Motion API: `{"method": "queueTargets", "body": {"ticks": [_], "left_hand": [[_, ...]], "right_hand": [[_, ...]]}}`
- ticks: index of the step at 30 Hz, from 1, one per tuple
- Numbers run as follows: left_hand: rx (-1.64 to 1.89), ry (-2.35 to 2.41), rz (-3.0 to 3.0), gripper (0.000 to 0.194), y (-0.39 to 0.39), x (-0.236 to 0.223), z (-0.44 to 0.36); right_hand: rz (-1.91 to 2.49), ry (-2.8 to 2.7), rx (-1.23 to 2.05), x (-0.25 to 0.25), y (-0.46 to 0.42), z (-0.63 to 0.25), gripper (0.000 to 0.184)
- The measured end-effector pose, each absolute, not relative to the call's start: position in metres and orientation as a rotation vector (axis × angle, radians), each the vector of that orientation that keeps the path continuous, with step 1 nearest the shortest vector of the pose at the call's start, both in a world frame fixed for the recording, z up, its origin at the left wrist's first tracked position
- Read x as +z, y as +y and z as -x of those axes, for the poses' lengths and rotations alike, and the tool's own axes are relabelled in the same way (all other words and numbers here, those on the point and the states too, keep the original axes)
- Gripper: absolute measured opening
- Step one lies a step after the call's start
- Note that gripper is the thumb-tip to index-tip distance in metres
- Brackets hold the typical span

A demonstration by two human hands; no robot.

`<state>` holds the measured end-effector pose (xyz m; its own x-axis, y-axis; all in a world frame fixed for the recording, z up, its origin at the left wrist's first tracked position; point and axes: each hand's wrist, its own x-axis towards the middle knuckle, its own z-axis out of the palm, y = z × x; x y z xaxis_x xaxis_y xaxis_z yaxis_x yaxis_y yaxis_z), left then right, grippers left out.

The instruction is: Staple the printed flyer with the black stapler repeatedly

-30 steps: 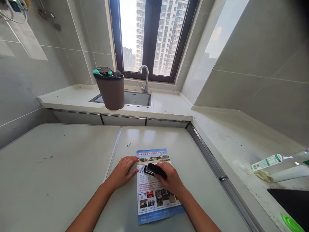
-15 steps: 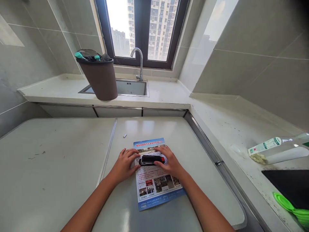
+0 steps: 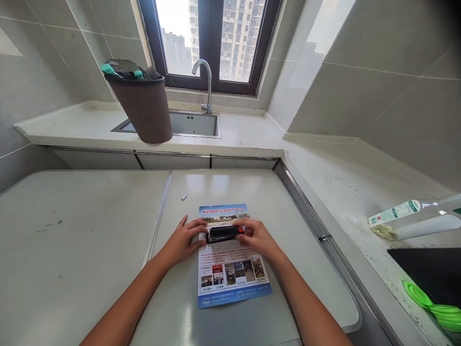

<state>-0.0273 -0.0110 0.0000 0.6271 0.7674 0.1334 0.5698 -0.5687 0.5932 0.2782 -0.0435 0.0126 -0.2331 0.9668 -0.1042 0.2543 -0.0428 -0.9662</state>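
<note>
A black stapler (image 3: 225, 233) with a red patch at its right end lies crosswise over the upper part of a printed flyer (image 3: 234, 293). My right hand (image 3: 257, 235) has its thumb and fingers around the stapler's right end. At the other end is my left hand (image 3: 185, 241), its fingers and thumb apart on the flyer's left edge. Its fingertips are close to the stapler; whether they touch it I cannot tell. Blue bands with Chinese print run along the flyer's top and bottom, with small photos in the lower part.
A small pale piece (image 3: 184, 197) lies on the white table (image 3: 101, 230) beyond my left hand. Behind, a brown bin (image 3: 144, 108) stands by the sink (image 3: 196, 124) and tap. On the right counter are a clear bottle (image 3: 425, 218), a black panel (image 3: 428, 271) and green plastic items (image 3: 428, 302).
My right hand has closed in on the stapler's red end, and the flyer is turned slightly straighter. My left hand stays beside the left end. The whole view has shifted a little.
</note>
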Motion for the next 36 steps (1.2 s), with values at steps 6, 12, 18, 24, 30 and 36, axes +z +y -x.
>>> {"method": "queueTargets", "body": {"ticks": [6,12,18,24,30,36], "left_hand": [[0.536,1.040,-2.376,0.032,-0.015,0.003,0.027],[0.535,1.092,-2.304,0.026,-0.014,0.002,0.025],[0.530,1.108,-2.251,0.025,-0.011,0.002,0.024],[0.540,1.111,-2.233,0.026,-0.011,0.003,0.024],[0.564,1.096,-2.213,0.025,-0.008,-0.002,0.026],[0.666,1.041,-2.231,0.017,-0.008,-0.009,0.030]], "right_hand": [[1.263,-1.447,1.556,0.013,-0.042,-0.288,0.046],[1.191,-1.161,1.795,0.012,-0.041,-0.295,0.047],[1.179,-1.019,1.831,0.010,-0.038,-0.293,0.043],[1.254,-1.002,1.807,0.011,-0.034,-0.291,0.044],[1.316,-1.222,1.475,0.014,-0.036,-0.283,0.039],[1.276,-1.894,0.753,0.010,-0.040,-0.259,0.044]]}}
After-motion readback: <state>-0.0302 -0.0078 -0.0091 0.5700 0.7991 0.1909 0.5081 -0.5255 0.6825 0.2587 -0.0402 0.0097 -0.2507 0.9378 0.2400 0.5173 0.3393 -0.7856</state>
